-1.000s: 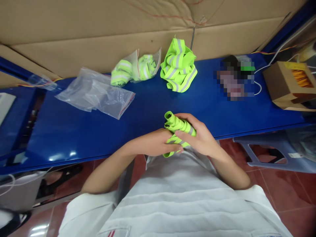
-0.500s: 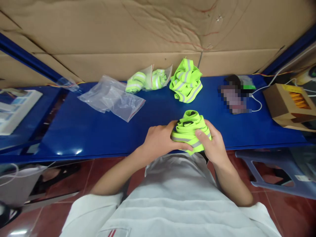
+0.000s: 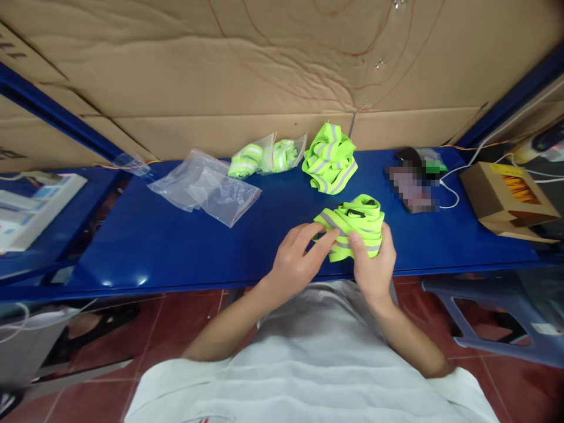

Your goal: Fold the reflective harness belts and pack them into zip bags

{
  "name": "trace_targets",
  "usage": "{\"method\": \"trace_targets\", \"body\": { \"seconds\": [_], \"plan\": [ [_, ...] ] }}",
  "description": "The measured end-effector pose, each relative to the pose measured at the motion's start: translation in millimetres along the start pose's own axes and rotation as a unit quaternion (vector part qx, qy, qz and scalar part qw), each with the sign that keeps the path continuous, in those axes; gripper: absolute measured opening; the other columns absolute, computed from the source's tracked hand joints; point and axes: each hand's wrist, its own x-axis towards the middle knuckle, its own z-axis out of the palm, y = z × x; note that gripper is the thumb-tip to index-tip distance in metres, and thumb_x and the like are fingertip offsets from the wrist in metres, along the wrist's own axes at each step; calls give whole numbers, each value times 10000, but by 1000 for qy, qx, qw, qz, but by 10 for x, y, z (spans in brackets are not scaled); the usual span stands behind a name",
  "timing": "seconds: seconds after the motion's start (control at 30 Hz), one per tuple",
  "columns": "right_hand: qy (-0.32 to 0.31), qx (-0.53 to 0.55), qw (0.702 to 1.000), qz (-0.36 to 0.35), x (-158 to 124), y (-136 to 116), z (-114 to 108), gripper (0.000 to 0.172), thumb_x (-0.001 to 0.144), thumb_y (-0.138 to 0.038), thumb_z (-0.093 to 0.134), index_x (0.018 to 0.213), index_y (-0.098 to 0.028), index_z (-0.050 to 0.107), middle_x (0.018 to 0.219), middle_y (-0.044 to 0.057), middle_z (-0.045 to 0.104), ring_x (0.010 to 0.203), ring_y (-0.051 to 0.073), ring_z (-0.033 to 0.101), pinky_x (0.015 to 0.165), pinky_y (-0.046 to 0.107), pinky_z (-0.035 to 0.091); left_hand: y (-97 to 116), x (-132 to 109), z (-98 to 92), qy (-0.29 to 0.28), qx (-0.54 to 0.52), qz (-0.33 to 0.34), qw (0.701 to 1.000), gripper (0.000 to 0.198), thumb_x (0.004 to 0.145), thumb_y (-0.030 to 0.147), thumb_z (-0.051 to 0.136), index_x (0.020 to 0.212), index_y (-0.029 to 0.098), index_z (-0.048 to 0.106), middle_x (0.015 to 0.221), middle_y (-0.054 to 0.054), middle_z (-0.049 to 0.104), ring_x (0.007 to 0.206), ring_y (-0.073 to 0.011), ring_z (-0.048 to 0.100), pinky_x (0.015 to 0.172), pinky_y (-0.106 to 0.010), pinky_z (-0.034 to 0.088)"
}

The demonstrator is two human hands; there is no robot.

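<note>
A bundle of neon-yellow reflective strap with a grey stripe and black pieces in its folds is held over the front of the blue table. My right hand grips its right side, thumb pressed on the front. My left hand pinches a strap layer at the left edge between thumb and fingers. Behind the bundle, a looser heap of the same strap lies on the table. To its left are two clear bags with folded strap inside.
Flat clear zip bags lie on the blue table at left. A partly blurred phone-like item with a white cable and an open cardboard box are at right. Cardboard lines the back. A plastic stool stands below right.
The held strap bundle has turned and tilted, and its left edge now stands out. My left hand has shifted from cupping the bundle's side to pinching a strap layer.
</note>
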Motion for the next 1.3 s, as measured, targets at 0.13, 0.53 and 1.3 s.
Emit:
{"method": "trace_targets", "body": {
  "seconds": [0.13,0.53,1.3],
  "plan": [
    [30,34,999,-7,-19,-6,3,470,889,-504,798,1205,-191,647,1123,110,761,950,236,742,843,367,629,129,-4,127,19,-10,-41,999,436,1061,187,622,1495,225,605,1323,-148,699,1240,-249,705,1092,-379,592],
    [51,40,995,-72,-287,208,22,628,849,-466,862,1329,-230,534,1210,146,690,1041,304,731,869,465,638,425,-10,185,-52,-321,-141,935,863,1103,591,450,1758,211,34,1814,-193,124,1695,-342,154,1383,-532,257],
    [-212,154,948,-178,-247,-65,-159,798,725,-243,979,1405,-353,577,1582,95,589,1455,349,603,1125,525,593,571,55,170,85,-545,-272,789,571,1125,638,295,1511,306,552,1731,-50,422,1693,-288,192,1410,-555,102]
  ]
}}
